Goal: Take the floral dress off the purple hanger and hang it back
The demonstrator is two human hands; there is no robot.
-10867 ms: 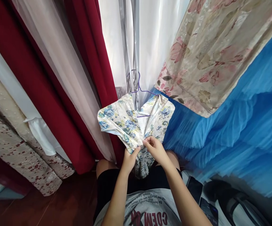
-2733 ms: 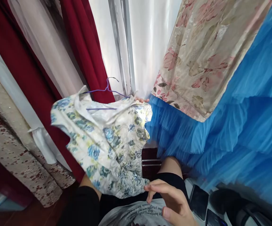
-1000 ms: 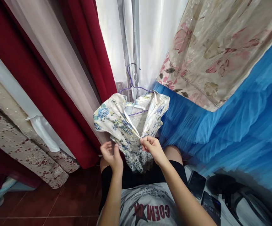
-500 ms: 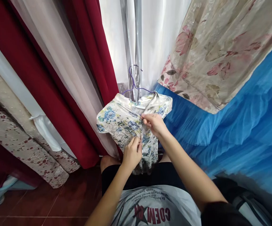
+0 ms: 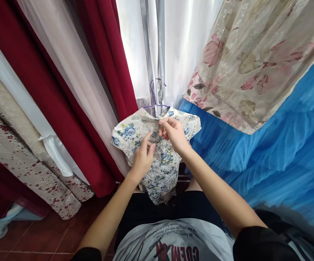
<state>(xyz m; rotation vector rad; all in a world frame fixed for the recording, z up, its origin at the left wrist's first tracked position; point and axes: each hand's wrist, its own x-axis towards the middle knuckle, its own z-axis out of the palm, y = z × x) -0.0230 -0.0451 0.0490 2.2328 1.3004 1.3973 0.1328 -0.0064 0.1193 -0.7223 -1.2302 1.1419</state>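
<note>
A white blouse (image 5: 161, 163) with blue flowers hangs on a purple hanger (image 5: 154, 98) in front of my knees. At the neckline, on top of its centre seam, my right hand (image 5: 173, 133) is closed in a pinch. The small part between its fingertips is covered, so I cannot make it out. Just left of the seam is my left hand (image 5: 143, 156), fingers apart and slightly blurred, over the front of the cloth without gripping it. Below the right hand the two edges of the seam lie together.
Dark red cloth (image 5: 116, 72) and pale sheer cloth hang at left. A beige floral garment (image 5: 235, 79) hangs at upper right, over blue ruffled tulle (image 5: 268, 156). Grey ribbons (image 5: 161, 43) hang behind the hanger. Red floor tiles (image 5: 48, 232) show at lower left.
My right hand has moved up along the centre seam to the neckline, and the gap at the neck has closed. My left hand has let go lower down and moved up and left.
</note>
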